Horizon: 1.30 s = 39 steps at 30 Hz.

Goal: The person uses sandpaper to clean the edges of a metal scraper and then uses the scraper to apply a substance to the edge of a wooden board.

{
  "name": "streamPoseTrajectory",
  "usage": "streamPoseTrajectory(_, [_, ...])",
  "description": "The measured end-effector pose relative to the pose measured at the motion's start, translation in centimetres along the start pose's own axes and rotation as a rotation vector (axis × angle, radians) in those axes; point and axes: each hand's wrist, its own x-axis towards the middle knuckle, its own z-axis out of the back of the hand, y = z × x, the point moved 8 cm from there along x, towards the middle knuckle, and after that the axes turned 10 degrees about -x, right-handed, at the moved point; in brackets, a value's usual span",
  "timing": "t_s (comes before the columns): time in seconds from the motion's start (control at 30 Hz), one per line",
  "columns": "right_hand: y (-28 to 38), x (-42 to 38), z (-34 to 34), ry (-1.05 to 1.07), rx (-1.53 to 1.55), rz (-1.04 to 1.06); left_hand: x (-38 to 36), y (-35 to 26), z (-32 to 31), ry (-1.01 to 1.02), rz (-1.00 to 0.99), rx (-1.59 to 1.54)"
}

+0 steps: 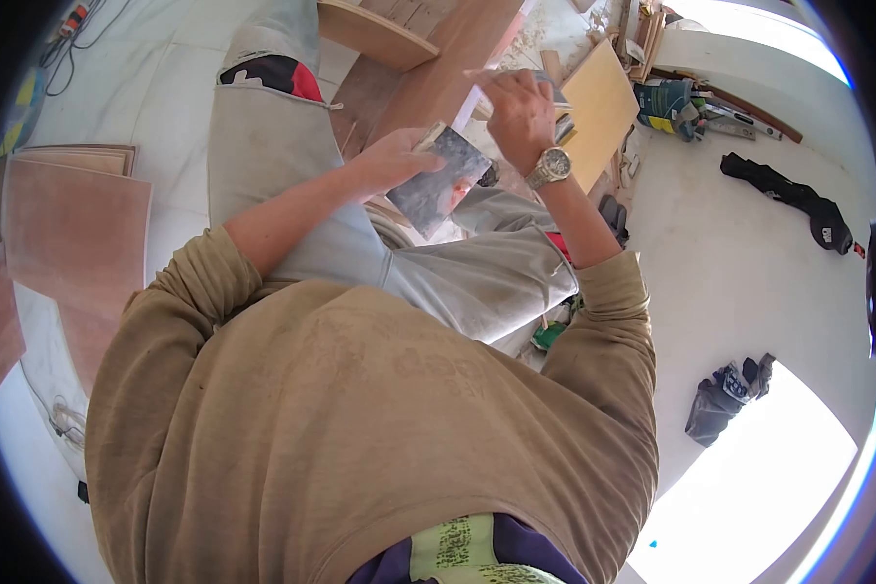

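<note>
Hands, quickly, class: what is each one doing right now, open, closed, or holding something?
Left hand: closed on the grey sheet, gripping its edge.
Right hand: fingers curled shut around a thin object; what it is cannot be told.

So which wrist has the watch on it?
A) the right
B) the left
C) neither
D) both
A: a metal watch sits on the wrist of the right hand, which is raised over the wood; the left hand, holding a grey sheet, has a bare wrist.
</note>
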Motion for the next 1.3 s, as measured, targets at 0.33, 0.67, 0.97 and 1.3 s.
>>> streamPoseTrajectory(0.33, [-3.2,-2.8,-0.5,-0.017,0.302,-0.243,-0.2,0.3,0.3,-0.051,0.051,-0.077])
streamPoseTrajectory(0.67, [-2.4,-8.1,13.1,-0.244,0.601,-0.560,-4.5,-6.4,-2.1,-0.274,0.002,-0.358])
streamPoseTrajectory(0.97, [3.8,-7.1,16.1,-0.219,0.347,-0.170,-5.4,-9.4,-1.5,-0.359,-0.255,0.003])
streamPoseTrajectory(1.3, [5.0,-5.7,14.9,-0.225,0.208,-0.141,-5.5,-11.7,-3.8,-0.291,-0.602,0.334])
